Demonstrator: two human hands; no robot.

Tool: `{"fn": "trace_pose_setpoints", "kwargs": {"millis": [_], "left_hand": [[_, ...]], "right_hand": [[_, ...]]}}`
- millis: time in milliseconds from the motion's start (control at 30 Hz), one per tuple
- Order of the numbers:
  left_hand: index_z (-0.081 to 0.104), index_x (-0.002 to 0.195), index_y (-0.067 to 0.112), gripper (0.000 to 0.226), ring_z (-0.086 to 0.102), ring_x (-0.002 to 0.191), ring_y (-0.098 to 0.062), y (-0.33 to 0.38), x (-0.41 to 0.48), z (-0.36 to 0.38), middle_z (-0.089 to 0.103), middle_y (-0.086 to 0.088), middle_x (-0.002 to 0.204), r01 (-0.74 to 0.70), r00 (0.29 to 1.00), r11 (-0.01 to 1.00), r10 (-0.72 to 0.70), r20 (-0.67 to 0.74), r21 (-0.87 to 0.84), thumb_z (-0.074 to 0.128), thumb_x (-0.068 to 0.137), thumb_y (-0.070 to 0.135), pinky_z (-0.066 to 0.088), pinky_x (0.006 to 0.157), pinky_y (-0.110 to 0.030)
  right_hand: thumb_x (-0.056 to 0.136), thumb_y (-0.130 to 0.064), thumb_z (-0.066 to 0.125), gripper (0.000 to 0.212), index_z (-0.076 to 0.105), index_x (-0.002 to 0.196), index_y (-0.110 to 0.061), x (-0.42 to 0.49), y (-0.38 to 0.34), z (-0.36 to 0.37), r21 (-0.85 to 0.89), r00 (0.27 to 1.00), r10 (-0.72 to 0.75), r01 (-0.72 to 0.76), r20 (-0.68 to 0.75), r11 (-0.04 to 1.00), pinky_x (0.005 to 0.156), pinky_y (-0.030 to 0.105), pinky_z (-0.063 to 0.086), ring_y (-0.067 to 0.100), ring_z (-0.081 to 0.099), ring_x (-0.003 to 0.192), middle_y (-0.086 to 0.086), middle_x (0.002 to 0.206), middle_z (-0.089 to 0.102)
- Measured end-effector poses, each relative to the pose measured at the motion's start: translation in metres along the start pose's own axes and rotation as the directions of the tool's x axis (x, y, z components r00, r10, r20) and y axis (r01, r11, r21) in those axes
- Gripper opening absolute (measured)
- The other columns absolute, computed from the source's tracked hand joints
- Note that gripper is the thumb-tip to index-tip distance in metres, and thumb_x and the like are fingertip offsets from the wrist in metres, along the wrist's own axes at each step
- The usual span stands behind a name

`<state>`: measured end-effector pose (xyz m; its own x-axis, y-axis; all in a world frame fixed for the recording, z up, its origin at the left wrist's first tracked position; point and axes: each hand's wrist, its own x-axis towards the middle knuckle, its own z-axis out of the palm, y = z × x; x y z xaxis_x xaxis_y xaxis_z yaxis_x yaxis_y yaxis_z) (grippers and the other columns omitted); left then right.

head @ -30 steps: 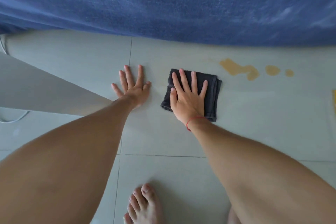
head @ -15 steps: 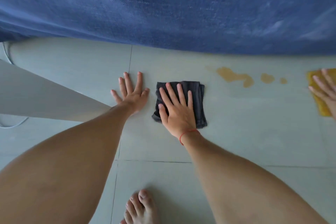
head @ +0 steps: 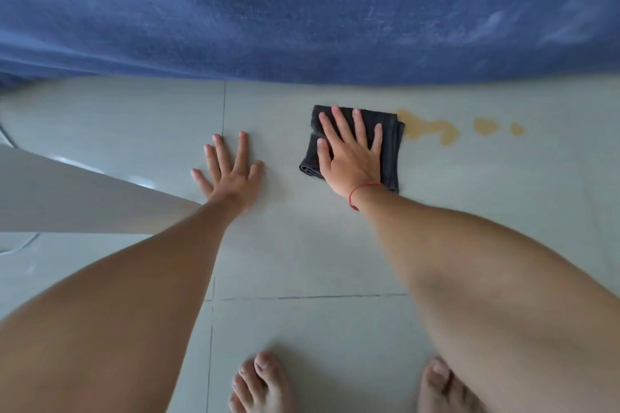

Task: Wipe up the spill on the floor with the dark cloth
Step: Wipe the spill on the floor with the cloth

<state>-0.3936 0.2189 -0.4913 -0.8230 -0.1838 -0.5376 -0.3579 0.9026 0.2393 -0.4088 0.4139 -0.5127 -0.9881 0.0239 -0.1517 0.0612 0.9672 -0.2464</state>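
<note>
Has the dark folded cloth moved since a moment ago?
Yes. The dark folded cloth slid right under the right hand and now touches the yellowish spill.

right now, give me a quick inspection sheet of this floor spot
surface: pale tiled floor, dark grout lines
job's things: folded dark cloth flat on the tile, its right edge at the yellow-brown spill; two small drops further right, apart from the cloth
clutter: nothing seen
hands: right hand spread flat on the cloth; left hand flat on bare tile
cables: thin white cord at the left edge
surroundings: blue fabric across the top; pale panel at left; bare feet below
</note>
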Motion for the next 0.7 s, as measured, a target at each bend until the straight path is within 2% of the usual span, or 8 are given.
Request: {"fn": "trace_pose_setpoints", "kwargs": {"millis": [167, 300, 433, 533, 600, 700], "left_hand": [[0.001, 0.154, 0.038, 0.064, -0.019, 0.149, -0.022, 0.012, -0.003, 0.003, -0.019, -0.004, 0.161, 0.011, 0.990, 0.999, -0.016, -0.139, -0.034, 0.029, 0.096, 0.034, -0.014, 0.117, -0.052], [0.000, 0.154, 0.036, 0.064, -0.020, 0.148, -0.026, 0.049, -0.007, 0.002, -0.017, -0.005, 0.162, -0.111, 0.968, 0.993, 0.120, -0.221, 0.049, 0.029, 0.097, 0.030, -0.016, 0.115, -0.053], [-0.004, 0.154, 0.037, 0.061, -0.022, 0.147, -0.028, 0.096, -0.001, 0.007, -0.018, -0.004, 0.162, -0.226, 0.963, 0.968, 0.239, -0.124, 0.111, 0.024, 0.099, 0.034, -0.016, 0.115, -0.054], [-0.011, 0.151, 0.042, 0.058, -0.026, 0.146, -0.026, 0.113, -0.001, 0.022, -0.028, -0.002, 0.159, -0.210, 0.978, 0.969, 0.206, 0.043, 0.129, 0.017, 0.101, 0.043, -0.014, 0.116, -0.054], [-0.015, 0.149, 0.045, 0.057, -0.029, 0.145, -0.023, 0.114, -0.002, 0.024, -0.033, 0.001, 0.156, -0.176, 0.981, 0.974, 0.161, 0.110, 0.140, 0.015, 0.101, 0.047, -0.016, 0.116, -0.052], [-0.016, 0.148, 0.047, 0.056, -0.031, 0.144, -0.021, 0.114, -0.002, 0.021, -0.035, 0.003, 0.155, -0.158, 0.978, 0.980, 0.139, 0.153, 0.125, 0.015, 0.101, 0.049, -0.017, 0.116, -0.051]], "right_hand": [[0.100, -0.041, 0.026, 0.050, 0.023, 0.150, -0.035, 0.031, 0.001, -0.004, 0.031, 1.000, 0.019, -0.018, -0.019, 0.999, 0.116, 0.055, -0.002, 0.020, 0.006, 0.150, -0.013, 0.161, 0.013], [0.100, -0.038, 0.029, 0.049, 0.028, 0.149, -0.032, 0.001, 0.017, -0.004, 0.067, 0.999, 0.001, 0.002, -0.037, 0.998, 0.118, 0.050, 0.003, 0.021, 0.011, 0.149, -0.010, 0.160, 0.019], [0.097, -0.038, 0.029, 0.049, 0.037, 0.145, -0.030, -0.079, 0.054, -0.001, 0.056, 0.995, 0.069, -0.065, -0.071, 0.996, 0.117, 0.046, 0.010, 0.023, 0.025, 0.146, -0.008, 0.156, 0.031], [0.097, -0.038, 0.026, 0.050, 0.038, 0.145, -0.030, -0.114, 0.080, -0.004, 0.014, 0.997, 0.077, -0.076, -0.032, 0.997, 0.115, 0.044, 0.009, 0.023, 0.027, 0.145, -0.008, 0.155, 0.032], [0.097, -0.040, 0.022, 0.051, 0.034, 0.146, -0.032, -0.108, 0.086, -0.008, 0.019, 0.993, 0.113, -0.113, -0.027, 0.993, 0.116, 0.044, 0.005, 0.021, 0.023, 0.147, -0.010, 0.157, 0.028], [0.100, -0.041, 0.019, 0.050, 0.021, 0.150, -0.036, -0.082, 0.089, -0.011, 0.066, 0.958, 0.284, -0.282, -0.030, 0.957, 0.118, 0.049, -0.001, 0.019, 0.008, 0.150, -0.013, 0.161, 0.013]]}}
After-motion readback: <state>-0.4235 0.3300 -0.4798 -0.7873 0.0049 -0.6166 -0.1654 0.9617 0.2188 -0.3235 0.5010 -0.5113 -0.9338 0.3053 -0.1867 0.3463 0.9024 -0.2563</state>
